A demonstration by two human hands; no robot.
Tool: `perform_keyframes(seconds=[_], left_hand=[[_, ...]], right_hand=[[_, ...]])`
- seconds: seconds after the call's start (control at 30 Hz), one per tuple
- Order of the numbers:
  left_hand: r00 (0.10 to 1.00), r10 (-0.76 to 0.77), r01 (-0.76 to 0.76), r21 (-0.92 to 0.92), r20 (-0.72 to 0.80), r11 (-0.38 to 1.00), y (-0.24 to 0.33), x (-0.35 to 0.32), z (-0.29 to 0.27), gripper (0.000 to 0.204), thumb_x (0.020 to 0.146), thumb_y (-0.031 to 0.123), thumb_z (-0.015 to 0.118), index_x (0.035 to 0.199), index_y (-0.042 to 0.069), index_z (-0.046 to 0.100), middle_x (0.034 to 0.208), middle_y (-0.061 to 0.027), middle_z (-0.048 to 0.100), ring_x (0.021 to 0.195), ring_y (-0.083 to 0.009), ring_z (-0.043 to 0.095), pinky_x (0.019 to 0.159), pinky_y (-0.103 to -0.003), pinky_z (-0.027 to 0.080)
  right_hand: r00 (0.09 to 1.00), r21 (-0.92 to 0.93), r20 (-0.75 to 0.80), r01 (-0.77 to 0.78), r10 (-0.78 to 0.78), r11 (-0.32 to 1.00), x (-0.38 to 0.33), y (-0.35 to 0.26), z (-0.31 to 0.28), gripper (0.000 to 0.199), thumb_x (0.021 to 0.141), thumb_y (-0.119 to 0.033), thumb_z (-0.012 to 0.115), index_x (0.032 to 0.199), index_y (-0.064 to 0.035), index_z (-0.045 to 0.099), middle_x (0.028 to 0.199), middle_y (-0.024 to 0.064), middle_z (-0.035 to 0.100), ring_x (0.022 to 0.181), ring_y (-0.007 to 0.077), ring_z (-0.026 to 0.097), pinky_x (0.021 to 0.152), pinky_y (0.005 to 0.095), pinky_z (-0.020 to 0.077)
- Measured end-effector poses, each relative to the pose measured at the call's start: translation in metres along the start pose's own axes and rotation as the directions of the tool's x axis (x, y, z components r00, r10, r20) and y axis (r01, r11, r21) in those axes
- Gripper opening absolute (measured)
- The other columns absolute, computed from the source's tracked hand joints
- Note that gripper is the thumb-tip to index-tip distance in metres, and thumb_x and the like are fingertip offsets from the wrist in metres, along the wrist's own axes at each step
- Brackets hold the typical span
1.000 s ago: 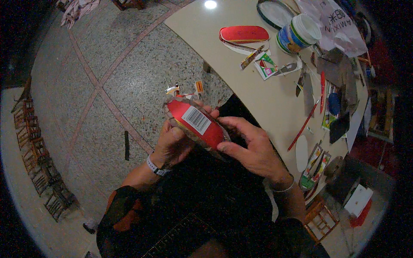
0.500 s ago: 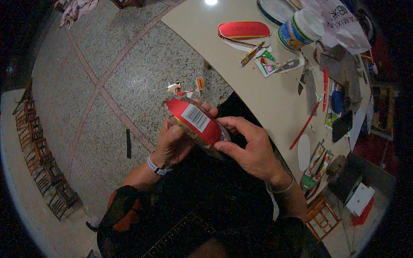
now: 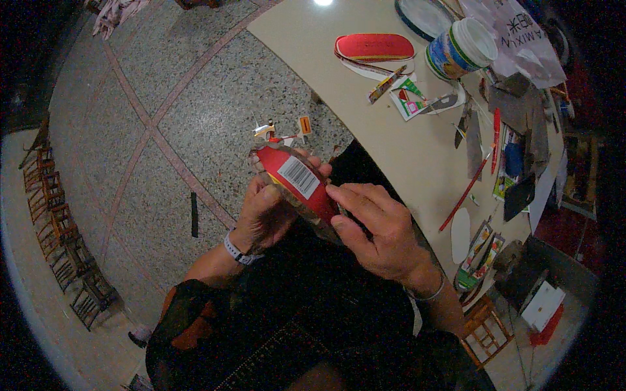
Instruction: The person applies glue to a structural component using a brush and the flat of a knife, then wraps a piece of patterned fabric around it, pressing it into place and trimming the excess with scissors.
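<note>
Head view, and here we are in the middle of the frame: the red boat-shaped piece, barcode label up, is held in the air, left of the table. Our left hand has the firm grip, thumb along the near side, fingertips past the far one. Our right hand has thumb and forefinger at the lower-right edge; pinching or just pressing, we can't tell. The step in hand looks like working that greyish border; the next move calls, we'd judge, for a steady left hold and light right fingertips. Now for room! The table edge slants down toward the lower right, close beside our right hand, a thin red stick just beyond. Over to the left, speckled floor gives open space.
</note>
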State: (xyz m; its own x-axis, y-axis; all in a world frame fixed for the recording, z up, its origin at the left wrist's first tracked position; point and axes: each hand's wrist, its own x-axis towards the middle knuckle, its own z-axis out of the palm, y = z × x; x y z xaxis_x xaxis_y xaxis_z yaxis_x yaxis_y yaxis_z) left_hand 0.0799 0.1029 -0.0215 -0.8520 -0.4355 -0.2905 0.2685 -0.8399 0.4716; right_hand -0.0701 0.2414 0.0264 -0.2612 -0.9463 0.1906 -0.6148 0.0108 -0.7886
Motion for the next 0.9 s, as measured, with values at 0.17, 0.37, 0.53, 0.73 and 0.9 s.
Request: perform_keyframes(seconds=[0.17,0.37,0.53,0.73,0.9], left_hand=[[0.997,-0.038,0.04,0.027,-0.064,0.999,0.002,0.0,0.009,0.075,0.079,0.033,0.077,0.135,0.0,0.039,0.133,-0.0169,0.052,0.125,-0.0333,0.05,0.105,-0.05,0.042],[1.0,-0.023,0.023,-0.017,-0.021,1.0,0.0,0.002,0.006,0.077,0.077,0.033,0.078,0.135,0.001,0.039,0.132,-0.0161,0.052,0.125,-0.0327,0.05,0.104,-0.05,0.042],[1.0,-0.012,0.012,0.04,-0.005,0.999,0.001,0.005,0.005,0.077,0.077,0.035,0.078,0.135,0.001,0.04,0.132,-0.0155,0.052,0.126,-0.0321,0.05,0.105,-0.05,0.042],[0.999,0.013,-0.016,0.083,0.035,0.996,-0.002,0.007,0.005,0.072,0.079,0.033,0.076,0.133,0.002,0.039,0.131,-0.0145,0.052,0.125,-0.0312,0.049,0.105,-0.05,0.041],[0.999,0.023,-0.027,0.088,0.043,0.996,-0.003,0.007,0.005,0.073,0.078,0.03,0.076,0.134,0.003,0.038,0.131,-0.0145,0.051,0.126,-0.0311,0.049,0.105,-0.049,0.041]], right_hand=[[0.98,0.215,0.06,-0.197,0.188,0.957,0.007,-0.008,-0.009,0.043,0.086,-0.023,0.068,0.121,-0.0004,0.057,0.108,0.0186,0.062,0.094,0.0352,0.061,0.084,0.0412,0.0497],[0.988,0.148,0.11,-0.126,0.11,0.981,0.004,-0.005,-0.01,0.055,0.082,-0.03,0.072,0.125,-0.0011,0.054,0.111,0.0182,0.059,0.099,0.0323,0.06,0.087,0.0392,0.0496],[0.974,0.197,0.114,-0.217,0.197,0.956,0.008,-0.011,-0.013,0.071,0.072,-0.035,0.081,0.126,-0.0012,0.049,0.114,0.018,0.058,0.101,0.033,0.06,0.09,0.0408,0.0491],[0.976,0.152,-0.007,-0.213,0.217,0.965,0.01,-0.012,0.002,0.072,0.071,-0.024,0.085,0.127,-0.0006,0.047,0.114,0.0154,0.06,0.101,0.0239,0.061,0.089,0.0353,0.0497],[0.978,0.11,-0.021,-0.204,0.208,0.973,0.011,-0.009,0.005,0.066,0.073,-0.019,0.082,0.127,-0.0006,0.047,0.115,0.0157,0.061,0.1,0.0256,0.063,0.087,0.0351,0.0516]])
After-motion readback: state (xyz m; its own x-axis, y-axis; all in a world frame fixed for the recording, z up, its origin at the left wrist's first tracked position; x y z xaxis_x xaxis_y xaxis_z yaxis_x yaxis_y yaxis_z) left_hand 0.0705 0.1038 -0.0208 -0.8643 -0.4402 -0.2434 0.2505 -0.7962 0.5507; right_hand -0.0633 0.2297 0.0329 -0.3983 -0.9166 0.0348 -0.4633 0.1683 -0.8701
